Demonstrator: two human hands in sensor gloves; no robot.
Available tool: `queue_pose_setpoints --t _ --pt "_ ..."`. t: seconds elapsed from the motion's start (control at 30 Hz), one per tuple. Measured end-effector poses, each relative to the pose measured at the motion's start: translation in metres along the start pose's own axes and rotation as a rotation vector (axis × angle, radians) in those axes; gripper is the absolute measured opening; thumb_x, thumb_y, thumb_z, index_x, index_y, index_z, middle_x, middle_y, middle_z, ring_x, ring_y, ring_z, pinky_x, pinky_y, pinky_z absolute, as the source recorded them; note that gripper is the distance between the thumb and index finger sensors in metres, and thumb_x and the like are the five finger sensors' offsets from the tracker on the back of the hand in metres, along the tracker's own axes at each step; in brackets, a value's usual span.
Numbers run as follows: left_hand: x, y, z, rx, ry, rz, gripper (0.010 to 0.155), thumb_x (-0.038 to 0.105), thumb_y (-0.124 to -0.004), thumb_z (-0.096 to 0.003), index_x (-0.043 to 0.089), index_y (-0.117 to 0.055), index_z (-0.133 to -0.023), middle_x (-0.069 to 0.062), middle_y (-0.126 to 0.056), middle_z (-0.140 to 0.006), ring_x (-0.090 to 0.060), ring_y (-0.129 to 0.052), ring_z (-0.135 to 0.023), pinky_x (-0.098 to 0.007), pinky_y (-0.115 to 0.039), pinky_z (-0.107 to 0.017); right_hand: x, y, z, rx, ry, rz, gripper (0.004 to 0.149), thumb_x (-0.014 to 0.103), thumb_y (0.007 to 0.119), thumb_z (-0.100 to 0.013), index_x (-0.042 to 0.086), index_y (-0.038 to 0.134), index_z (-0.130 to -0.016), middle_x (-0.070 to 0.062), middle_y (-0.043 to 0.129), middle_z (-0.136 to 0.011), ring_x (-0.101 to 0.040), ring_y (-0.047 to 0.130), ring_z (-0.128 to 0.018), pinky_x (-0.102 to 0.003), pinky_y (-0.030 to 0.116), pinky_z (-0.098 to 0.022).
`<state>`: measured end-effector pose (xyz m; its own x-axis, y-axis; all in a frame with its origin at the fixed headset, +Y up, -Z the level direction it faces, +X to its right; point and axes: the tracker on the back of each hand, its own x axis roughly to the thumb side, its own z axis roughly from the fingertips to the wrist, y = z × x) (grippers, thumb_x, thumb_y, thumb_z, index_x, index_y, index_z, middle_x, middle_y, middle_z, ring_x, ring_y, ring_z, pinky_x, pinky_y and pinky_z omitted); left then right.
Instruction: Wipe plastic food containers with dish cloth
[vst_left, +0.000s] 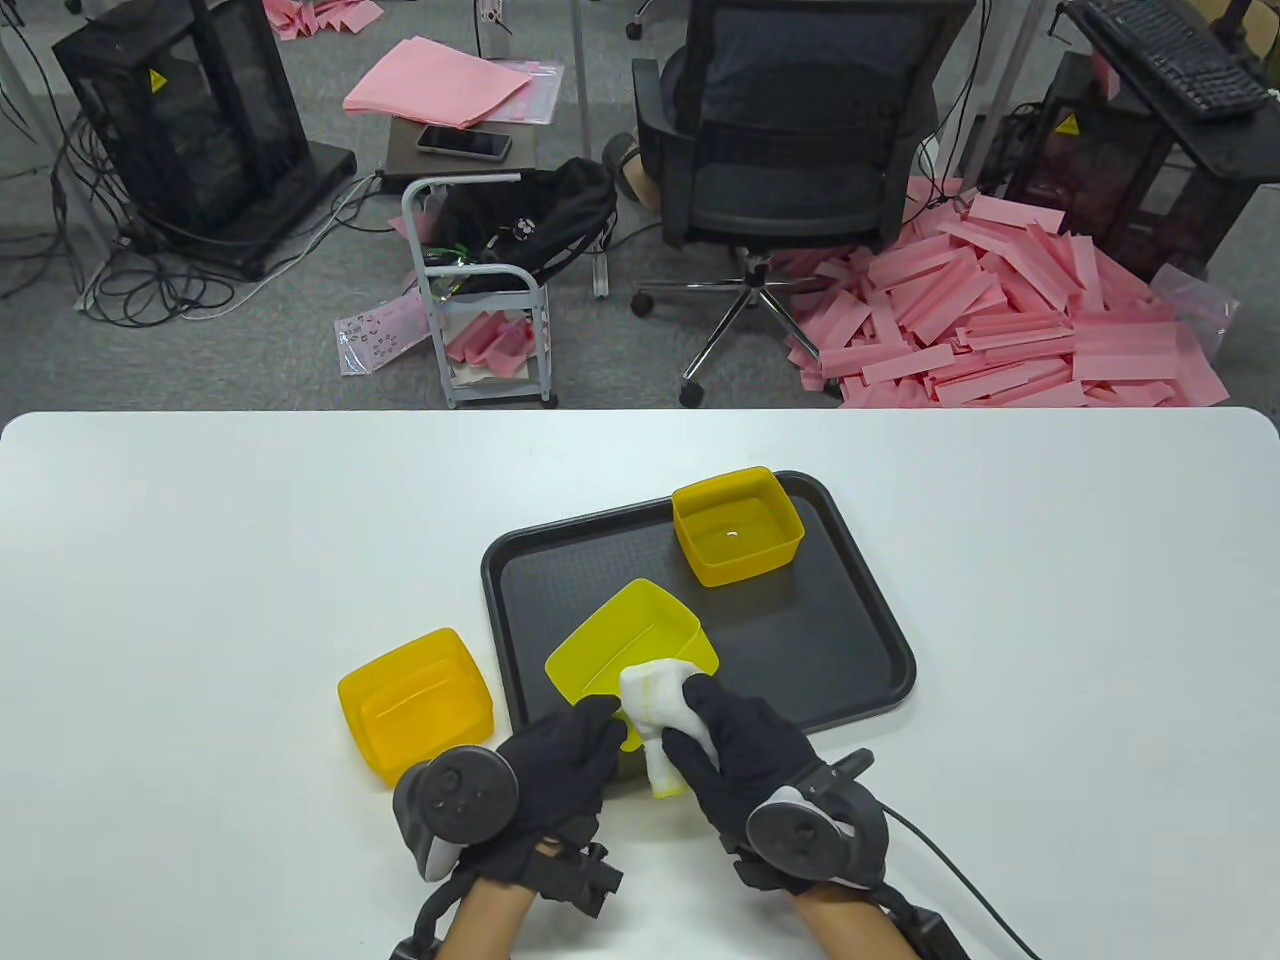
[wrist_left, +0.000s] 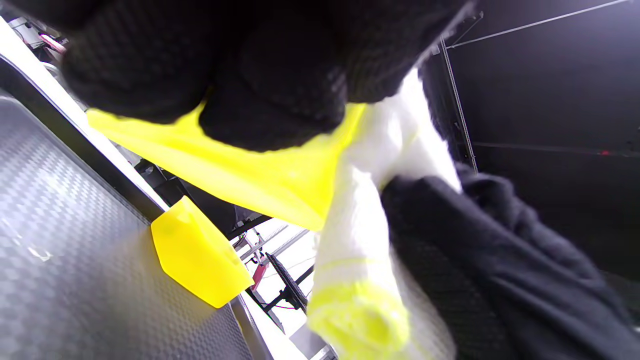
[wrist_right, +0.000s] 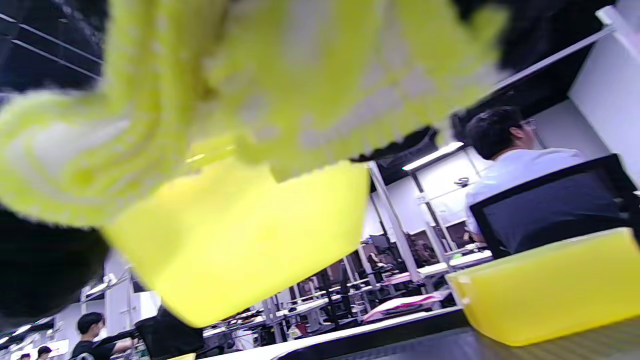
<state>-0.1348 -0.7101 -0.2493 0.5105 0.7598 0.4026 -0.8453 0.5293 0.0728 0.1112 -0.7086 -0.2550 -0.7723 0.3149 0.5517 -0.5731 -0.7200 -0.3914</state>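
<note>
Tilted above the near edge of the black tray (vst_left: 860, 640): a bright yellow plastic container (vst_left: 625, 640), mouth turned up and away toward the far right, long axis running from near left to far right, lifted off the tray surface as the left wrist view shows. Gripped at its near rim by the left hand (vst_left: 560, 770), gloved fingers (wrist_left: 270, 115) curled over the yellow edge. Bunched in the right hand (vst_left: 740, 745): a white dish cloth with yellow stripes (vst_left: 660, 710), fingers wrapped around it, the upper wad pressed against the container's near right rim, a loose tail hanging down between the two hands. Cloth fills the top of the right wrist view, blurred.

Upright at the tray's far right corner: a second yellow container (vst_left: 738, 525), mouth up, well apart from the held one. Off the tray, just beside its left edge on the white table (vst_left: 200, 560): an orange-yellow container (vst_left: 415, 705), mouth facing up and slightly left, near the left hand's tracker (vst_left: 455, 800).
</note>
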Motion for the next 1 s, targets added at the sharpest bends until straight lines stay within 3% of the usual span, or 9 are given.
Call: queue_pose_setpoints --t 0.3,0.43,0.73,1.0 --pt "0.002 0.000 0.001 0.011 -0.032 -0.081 0.042 0.044 -0.085 -0.0452 0.019 -0.093 -0.079 -0.001 -0.105 -0.039 -0.028 -0.100 -0.035 -0.045 -0.084 -0.030 -0.050 -0.024 0.003 -0.043 0.251 -0.102 0.059 0.051 0.071 -0.057 0.017 0.054 -0.101 -0.002 0.088 -0.076 -0.030 0.098 -0.047 -0.037 0.089 -0.027" --pt "0.001 0.011 0.000 0.014 -0.030 -0.128 0.041 0.044 -0.088 -0.0439 0.023 -0.096 -0.078 -0.004 -0.104 -0.043 -0.030 -0.099 -0.039 -0.046 -0.083 -0.033 -0.065 -0.028 0.005 -0.045 0.340 -0.124 0.058 0.050 0.071 -0.057 0.016 0.054 -0.102 -0.003 0.087 -0.077 -0.031 0.097 -0.048 -0.038 0.088 -0.027" --pt "-0.005 0.086 0.007 0.057 0.017 -0.225 0.040 0.042 -0.089 -0.0435 0.025 -0.097 -0.079 -0.008 -0.101 -0.051 -0.034 -0.095 -0.047 -0.049 -0.079 -0.038 -0.074 -0.027 0.005 -0.031 0.372 -0.140 0.058 0.049 0.071 -0.057 0.016 0.054 -0.102 -0.003 0.087 -0.079 -0.031 0.097 -0.049 -0.038 0.088 -0.028" --pt "-0.033 0.148 0.030 0.082 0.110 -0.352 0.040 0.041 -0.089 -0.0432 0.026 -0.097 -0.079 -0.009 -0.101 -0.055 -0.035 -0.094 -0.050 -0.049 -0.078 -0.039 -0.075 -0.026 0.005 -0.020 0.378 -0.134 0.057 0.049 0.071 -0.057 0.016 0.055 -0.101 -0.003 0.087 -0.079 -0.032 0.097 -0.049 -0.039 0.088 -0.028"
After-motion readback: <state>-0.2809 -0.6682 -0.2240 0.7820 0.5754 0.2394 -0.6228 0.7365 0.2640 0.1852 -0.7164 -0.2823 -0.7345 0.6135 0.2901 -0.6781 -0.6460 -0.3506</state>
